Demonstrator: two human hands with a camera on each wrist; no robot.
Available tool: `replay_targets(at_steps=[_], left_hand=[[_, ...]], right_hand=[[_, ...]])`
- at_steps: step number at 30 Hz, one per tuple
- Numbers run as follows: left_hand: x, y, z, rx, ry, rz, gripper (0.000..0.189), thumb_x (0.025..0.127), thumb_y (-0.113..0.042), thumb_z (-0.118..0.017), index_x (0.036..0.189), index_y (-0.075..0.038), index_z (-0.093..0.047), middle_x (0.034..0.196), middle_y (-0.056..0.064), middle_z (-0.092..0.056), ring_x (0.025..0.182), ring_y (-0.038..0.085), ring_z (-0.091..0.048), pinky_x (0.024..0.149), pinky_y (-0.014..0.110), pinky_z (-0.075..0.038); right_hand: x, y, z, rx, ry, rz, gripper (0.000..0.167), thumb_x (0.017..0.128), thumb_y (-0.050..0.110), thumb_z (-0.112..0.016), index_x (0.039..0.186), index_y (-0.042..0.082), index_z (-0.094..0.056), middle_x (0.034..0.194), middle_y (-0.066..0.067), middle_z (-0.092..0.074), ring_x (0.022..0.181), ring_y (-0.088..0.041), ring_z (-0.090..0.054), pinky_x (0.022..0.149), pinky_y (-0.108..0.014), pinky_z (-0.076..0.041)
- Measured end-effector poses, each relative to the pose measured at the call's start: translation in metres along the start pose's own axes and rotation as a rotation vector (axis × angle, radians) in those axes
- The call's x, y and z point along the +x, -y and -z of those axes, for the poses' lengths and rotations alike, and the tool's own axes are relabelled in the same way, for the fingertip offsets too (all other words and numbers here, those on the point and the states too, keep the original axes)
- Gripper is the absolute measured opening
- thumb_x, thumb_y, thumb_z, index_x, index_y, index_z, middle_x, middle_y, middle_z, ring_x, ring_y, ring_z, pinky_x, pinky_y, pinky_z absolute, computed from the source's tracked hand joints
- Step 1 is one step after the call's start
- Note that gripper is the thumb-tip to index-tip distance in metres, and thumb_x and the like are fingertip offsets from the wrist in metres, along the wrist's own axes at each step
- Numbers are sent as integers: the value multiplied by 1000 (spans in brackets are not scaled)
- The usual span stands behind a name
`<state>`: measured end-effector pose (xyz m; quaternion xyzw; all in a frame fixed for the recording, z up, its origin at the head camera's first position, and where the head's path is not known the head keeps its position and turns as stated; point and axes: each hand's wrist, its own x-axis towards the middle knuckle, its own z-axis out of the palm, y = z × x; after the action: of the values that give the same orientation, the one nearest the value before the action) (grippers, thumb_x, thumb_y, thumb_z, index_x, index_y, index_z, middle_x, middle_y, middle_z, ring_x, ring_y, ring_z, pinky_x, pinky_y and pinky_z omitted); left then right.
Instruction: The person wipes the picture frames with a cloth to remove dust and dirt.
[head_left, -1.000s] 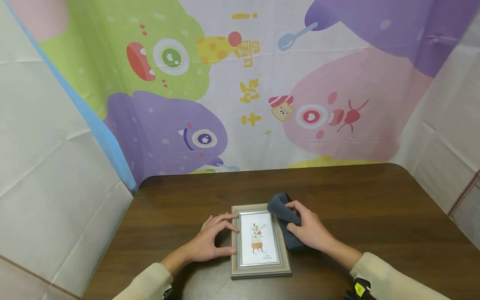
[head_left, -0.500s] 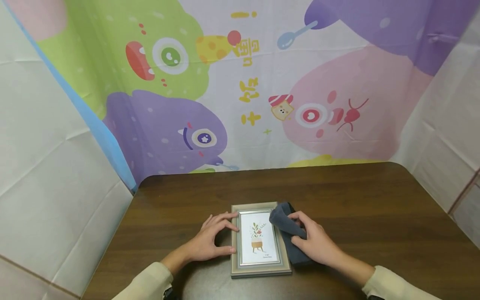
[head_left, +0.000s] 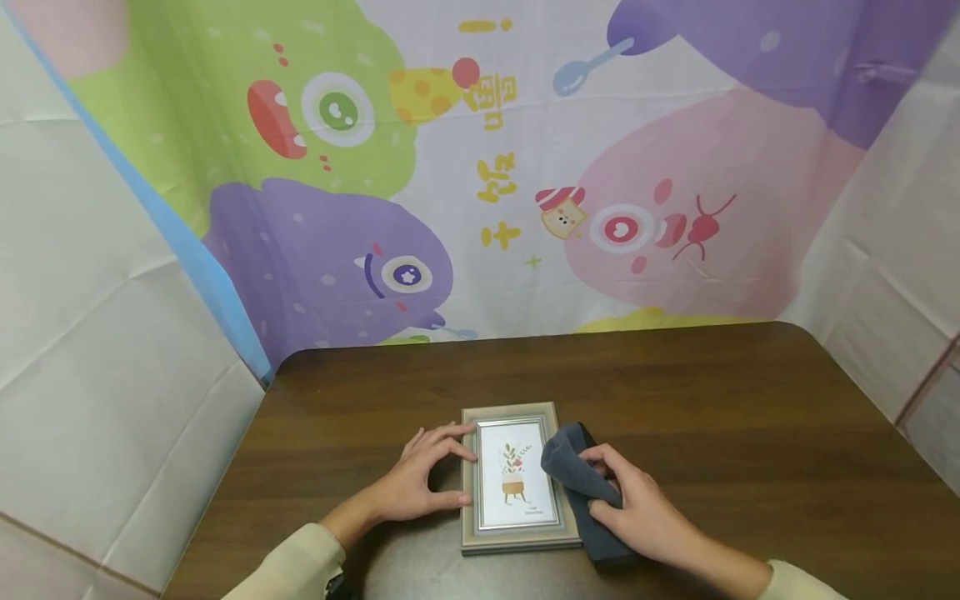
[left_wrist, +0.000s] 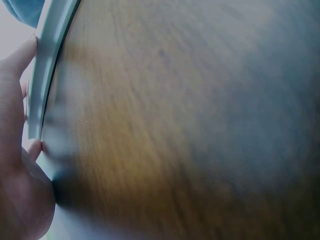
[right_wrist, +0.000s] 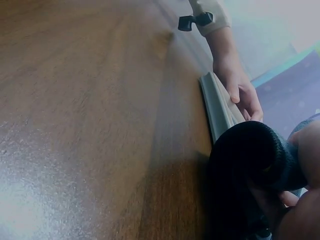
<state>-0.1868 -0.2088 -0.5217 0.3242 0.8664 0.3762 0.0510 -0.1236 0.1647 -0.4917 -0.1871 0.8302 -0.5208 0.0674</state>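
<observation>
A picture frame (head_left: 521, 537) with a plant print behind its pane lies flat on the table. My left hand (head_left: 408, 483) rests against its left side, fingertips on the border and thumb lower down on the same edge. In the left wrist view, the left hand (left_wrist: 15, 125) touches the frame's edge (left_wrist: 47, 65). My right hand (head_left: 641, 508) grips a folded dark grey cloth (head_left: 573, 462) at the frame's right border. From the right wrist, the cloth (right_wrist: 255, 145) hides part of the frame (right_wrist: 217, 107) and the right hand's fingers.
The dark wooden table (head_left: 360, 392) extends around the frame on all sides. Behind it hangs a curtain (head_left: 510, 292) printed with cartoon monsters. Pale panels (head_left: 112, 333) stand to the left and right.
My right hand has drawn the cloth down along the frame's right border, from the top right corner toward me. The left hand has stayed in place on the frame's left edge.
</observation>
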Motion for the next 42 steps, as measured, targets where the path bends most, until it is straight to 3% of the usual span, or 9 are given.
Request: replay_targets(at_steps=[11, 22, 25, 31, 34, 42], left_hand=[[0, 0, 1, -5, 9, 13, 41, 95, -32, -91, 131, -24, -73, 176, 11, -51, 166, 50, -40, 126, 94, -10], [0, 1, 1, 0, 7, 11, 41, 95, -33, -91, 131, -23, -73, 176, 12, -52, 166, 50, -40, 126, 94, -10], [0, 0, 1, -5, 9, 12, 41, 95, -32, -91, 131, -23, -73, 176, 12, -51, 166, 50, -40, 126, 94, -9], [-1, 0, 1, -7, 9, 15, 42, 95, -32, -91, 131, -22, -73, 176, 12, -51, 166, 50, -40, 126, 94, -9], [-1, -1, 1, -9, 9, 18, 42, 95, -32, -91, 131, -22, -73, 176, 12, -51, 166, 50, -39, 126, 94, -9], [0, -1, 2, -13, 18, 18, 42, 95, -32, -90, 131, -21, -72, 177, 13, -49, 167, 53, -38, 126, 95, -8]], right_hand=[[8, 1, 1, 43, 23, -18, 55, 88, -7, -70, 141, 2, -58, 117, -17, -70, 86, -4, -70, 68, -27, -62], [31, -2, 7, -15, -12, 0, 51, 89, -6, -70, 138, 1, -60, 110, -15, -69, 83, -5, -65, 70, -26, -57], [39, -10, 8, -25, -39, 7, 50, 88, -3, -69, 137, 1, -61, 109, -15, -69, 82, -9, -65, 70, -26, -55], [64, -53, 5, -60, -115, 117, 49, 88, 3, -72, 136, 9, -64, 105, -9, -69, 84, -13, -63, 67, -28, -52], [77, -67, 6, -86, -120, 117, 48, 89, 6, -74, 137, 12, -64, 105, -7, -70, 86, -13, -64, 69, -29, -52], [102, -75, 15, -113, -93, 101, 49, 92, 11, -72, 140, 8, -63, 108, -12, -71, 85, -18, -66, 69, -31, -52]])
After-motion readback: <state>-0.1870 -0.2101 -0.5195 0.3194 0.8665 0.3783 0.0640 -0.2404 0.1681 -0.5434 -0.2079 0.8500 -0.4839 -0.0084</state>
